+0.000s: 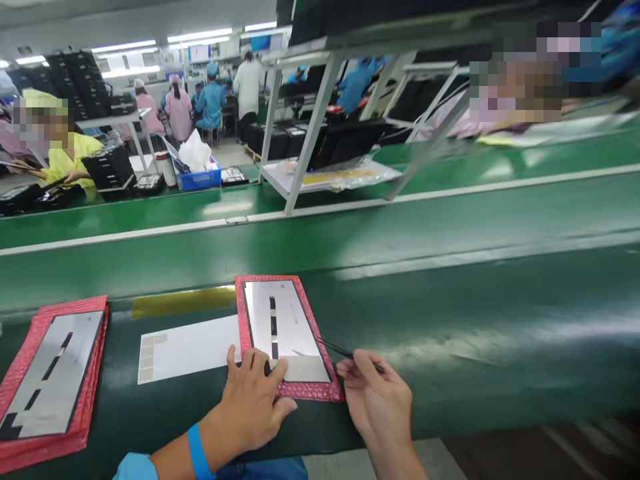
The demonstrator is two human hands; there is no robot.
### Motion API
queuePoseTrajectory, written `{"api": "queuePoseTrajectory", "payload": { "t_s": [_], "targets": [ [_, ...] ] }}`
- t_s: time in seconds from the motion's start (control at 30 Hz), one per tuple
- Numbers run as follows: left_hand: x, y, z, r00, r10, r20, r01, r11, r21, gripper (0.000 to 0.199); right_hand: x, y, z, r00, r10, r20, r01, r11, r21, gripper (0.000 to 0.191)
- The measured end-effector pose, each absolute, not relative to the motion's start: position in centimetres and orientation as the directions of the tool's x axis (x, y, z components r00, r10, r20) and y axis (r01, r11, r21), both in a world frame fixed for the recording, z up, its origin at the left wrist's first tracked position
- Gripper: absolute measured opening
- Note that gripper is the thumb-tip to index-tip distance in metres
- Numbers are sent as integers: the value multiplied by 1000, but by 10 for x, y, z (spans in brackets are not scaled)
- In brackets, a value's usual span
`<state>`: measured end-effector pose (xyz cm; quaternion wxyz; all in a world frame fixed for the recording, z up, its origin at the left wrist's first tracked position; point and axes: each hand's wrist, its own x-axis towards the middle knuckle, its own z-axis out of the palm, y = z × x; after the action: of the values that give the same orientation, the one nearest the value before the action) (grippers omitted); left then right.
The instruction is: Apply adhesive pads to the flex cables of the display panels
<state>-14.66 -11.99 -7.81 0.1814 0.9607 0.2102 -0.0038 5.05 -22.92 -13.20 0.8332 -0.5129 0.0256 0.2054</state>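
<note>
The panel (283,327) is laid on a red pouch (241,320) near the belt's (450,340) front edge, left of its middle. The panel's lower edge is pressed by the left hand (250,407), held open and flat with nothing gripped. Tweezers (350,353) are pinched in a narrow grip by the right hand (377,400), their tips just over the panel's right edge. A white sheet (185,350) lies just left of the pouch, with gold tape (183,301) just beyond it. A second panel (50,380) is seen at the belt's left end, on stacked red pouches (85,360).
</note>
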Motion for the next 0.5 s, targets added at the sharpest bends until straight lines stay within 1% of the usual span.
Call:
{"api": "queuePoseTrajectory", "payload": {
  "t_s": [0.13, 0.23, 0.3, 0.37, 0.43, 0.5],
  "targets": [
    [-154, -121, -86, 907, 412, -84, 403, -798, 448, 56, 67, -235, -113, 897, 351, -267, -416, 472, -777, 69],
    [-159, -121, -87, 915, 389, -104, 387, -780, 492, 62, 84, -247, -99, 906, 347, -242, -399, 511, -762, 78],
    [-161, -119, -83, 917, 382, -113, 383, -766, 516, 56, 95, -257, -91, 917, 321, -238, -378, 501, -779, 75],
    [-162, -115, -76, 906, 409, -107, 399, -746, 533, 45, 106, -266, -88, 916, 303, -264, -377, 421, -825, 62],
    [-158, -107, -68, 872, 481, -95, 452, -715, 533, 38, 112, -271, -87, 901, 307, -308, -400, 308, -863, 49],
    [-150, -96, -62, 807, 584, -93, 537, -658, 529, 38, 113, -270, -90, 883, 349, -315, -376, 122, -919, 41]
  ]
}}
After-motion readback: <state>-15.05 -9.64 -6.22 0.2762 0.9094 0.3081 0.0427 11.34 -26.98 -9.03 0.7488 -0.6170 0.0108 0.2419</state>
